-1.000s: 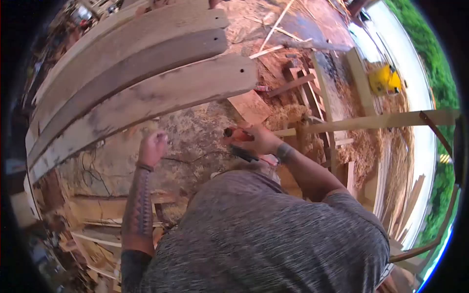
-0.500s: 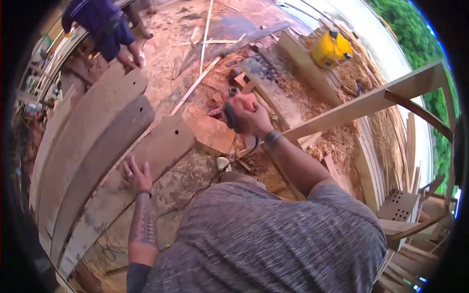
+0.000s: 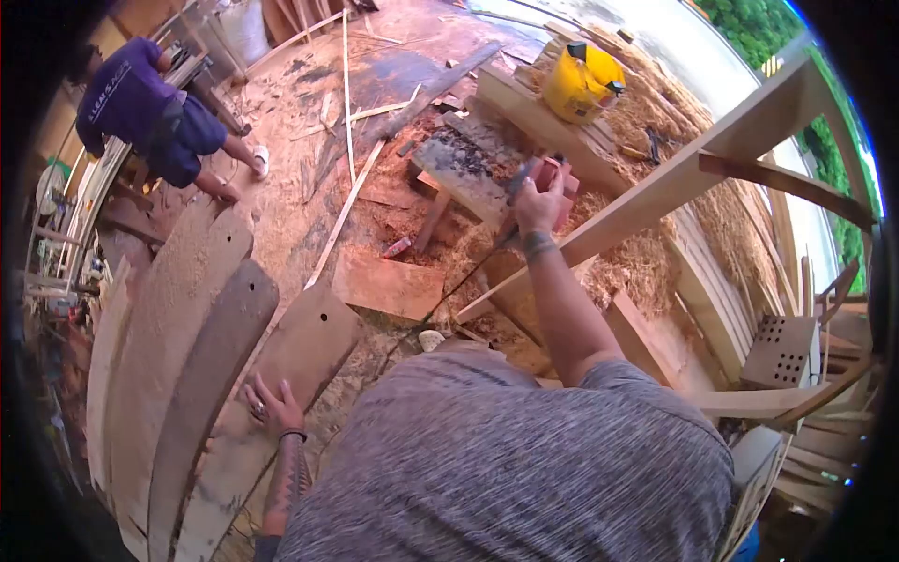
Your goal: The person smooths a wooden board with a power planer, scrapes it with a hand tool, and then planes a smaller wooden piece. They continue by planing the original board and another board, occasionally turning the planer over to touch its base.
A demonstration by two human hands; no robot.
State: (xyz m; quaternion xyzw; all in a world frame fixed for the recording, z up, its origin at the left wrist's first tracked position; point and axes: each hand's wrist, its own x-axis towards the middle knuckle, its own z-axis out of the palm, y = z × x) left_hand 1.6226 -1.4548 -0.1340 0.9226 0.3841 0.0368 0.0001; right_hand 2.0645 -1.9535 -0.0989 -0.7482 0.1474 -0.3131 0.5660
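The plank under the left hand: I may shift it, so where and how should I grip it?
Probably by both long edges of the plank near its holed end, from beyond it: that end is rounded and clear of the left hand.

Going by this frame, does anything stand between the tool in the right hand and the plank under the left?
Nothing visible blocks the red tool in the right hand from the plank under the left hand. A flat board lies between them in view, seemingly low down.
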